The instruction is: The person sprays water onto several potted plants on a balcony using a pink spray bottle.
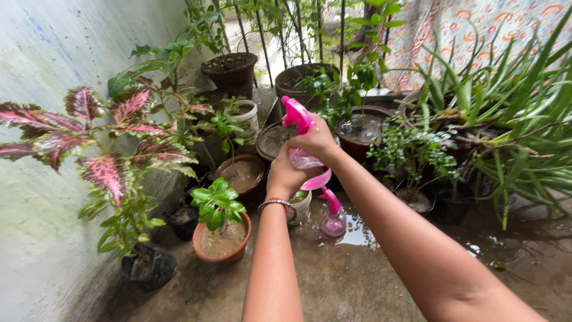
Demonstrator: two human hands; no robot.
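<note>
A pink spray bottle (301, 156) is held up in front of me with both hands. My right hand (317, 141) wraps the pink trigger head (296, 114) at the top, which points left. My left hand (285, 176), with a red and metal bracelet at the wrist, grips the clear bottle body from below. A second pink spray bottle (332, 216) stands on the wet floor just beneath them. A small green plant in a terracotta pot (221, 240) sits to the lower left of my hands.
Potted plants crowd the wet concrete floor (357, 280): a red-leaved plant (110, 149) in a black bag by the white wall on the left, brown pots (233, 71) behind, a spiky aloe (512, 119) on the right. A puddle lies near the standing bottle.
</note>
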